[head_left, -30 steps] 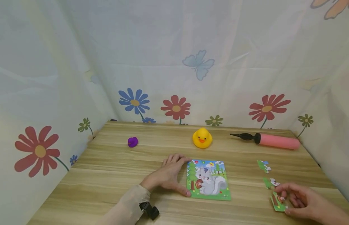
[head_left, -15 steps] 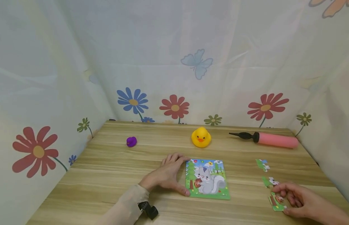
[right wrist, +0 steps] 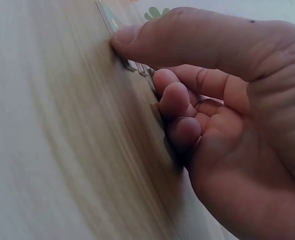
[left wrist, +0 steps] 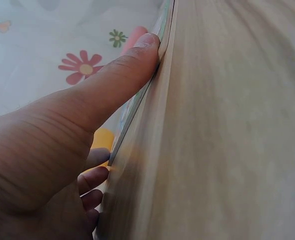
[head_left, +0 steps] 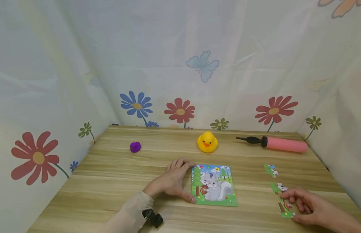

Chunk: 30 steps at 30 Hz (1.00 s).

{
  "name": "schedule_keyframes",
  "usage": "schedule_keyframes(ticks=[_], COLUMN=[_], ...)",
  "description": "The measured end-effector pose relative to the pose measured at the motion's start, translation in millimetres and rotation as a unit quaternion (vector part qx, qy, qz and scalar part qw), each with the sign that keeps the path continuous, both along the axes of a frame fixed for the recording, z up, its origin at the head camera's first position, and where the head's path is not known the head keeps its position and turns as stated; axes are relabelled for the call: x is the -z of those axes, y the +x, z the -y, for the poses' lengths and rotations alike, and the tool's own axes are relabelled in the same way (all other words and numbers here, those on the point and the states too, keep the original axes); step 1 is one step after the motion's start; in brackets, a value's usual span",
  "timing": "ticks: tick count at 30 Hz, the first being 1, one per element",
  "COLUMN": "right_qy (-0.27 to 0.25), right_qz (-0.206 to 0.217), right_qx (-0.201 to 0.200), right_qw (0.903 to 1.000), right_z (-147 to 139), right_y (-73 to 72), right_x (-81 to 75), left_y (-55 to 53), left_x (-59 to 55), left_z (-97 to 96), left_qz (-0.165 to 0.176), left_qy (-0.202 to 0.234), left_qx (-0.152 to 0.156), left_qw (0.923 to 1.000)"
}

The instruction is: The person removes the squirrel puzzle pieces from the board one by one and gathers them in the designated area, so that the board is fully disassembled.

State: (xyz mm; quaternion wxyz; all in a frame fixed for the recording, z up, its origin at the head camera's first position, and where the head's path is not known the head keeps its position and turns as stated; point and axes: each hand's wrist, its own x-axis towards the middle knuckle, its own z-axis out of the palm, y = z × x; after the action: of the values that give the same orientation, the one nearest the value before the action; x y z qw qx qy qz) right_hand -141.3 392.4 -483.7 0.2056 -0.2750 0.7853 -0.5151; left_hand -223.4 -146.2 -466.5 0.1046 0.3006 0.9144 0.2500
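A square jigsaw puzzle [head_left: 214, 186] with a grey squirrel picture lies flat on the table. My left hand [head_left: 175, 183] is spread along its left side, thumb at the near corner and index finger at the far corner. In the left wrist view the thumb [left wrist: 122, 75] presses against the board's edge. At the right, my right hand [head_left: 309, 207] pinches a corner puzzle piece [head_left: 285, 209] between thumb and index finger, low at the tabletop; the other fingers are curled in. Two more loose pieces lie beyond it: a nearer piece [head_left: 277, 187] and a farther piece [head_left: 270, 170].
A yellow rubber duck [head_left: 207, 142] sits behind the puzzle. Farther left is a small purple duck [head_left: 135, 147]. A pink hand pump [head_left: 285, 144] with a black nozzle lies at the back right of the wooden table [head_left: 110, 168]. A floral curtain surrounds the table.
The whole view has shifted slightly. Both hands keep nearly the same places, the left at the puzzle and the right at the corner piece, which has turned or slid only slightly.
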Motion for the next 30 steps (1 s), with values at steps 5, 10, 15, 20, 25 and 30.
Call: schedule_keyframes(ticks=[5, 10, 15, 20, 25, 30], right_qy=[0.002, 0.014, 0.008, 0.005, 0.053, 0.054], right_qz=[-0.003, 0.042, 0.084, 0.074, 0.045, -0.025], right_qx=[-0.001, 0.023, 0.065, 0.108, 0.203, 0.269], right_qw=[1.0, 0.9987, 0.9943, 0.9913, 0.9767, 0.9614], right_z=[-1, -2, -3, -3, 8, 24], right_y=[0.2, 0.9, 0.7, 0.0, 0.2, 0.5], right_x=[1.3, -2.0, -4.1, -5.9, -11.9, -20.8], left_y=[-0.3, 0.0, -0.2, -0.2, 1.3, 0.8], left_x=[0.0, -0.9, 0.2, -0.8, -0.1, 0.6], left_z=[-0.3, -1.0, -0.8, -0.3, 0.5, 0.4], left_qz=[0.0, 0.003, 0.002, 0.002, 0.003, 0.001], left_qy=[-0.001, 0.0, -0.005, -0.003, 0.0, 0.0], left_qx=[0.002, 0.002, 0.0, -0.002, 0.0, -0.001], left_qw=[1.0, 1.0, 1.0, 1.0, 1.0, 1.0])
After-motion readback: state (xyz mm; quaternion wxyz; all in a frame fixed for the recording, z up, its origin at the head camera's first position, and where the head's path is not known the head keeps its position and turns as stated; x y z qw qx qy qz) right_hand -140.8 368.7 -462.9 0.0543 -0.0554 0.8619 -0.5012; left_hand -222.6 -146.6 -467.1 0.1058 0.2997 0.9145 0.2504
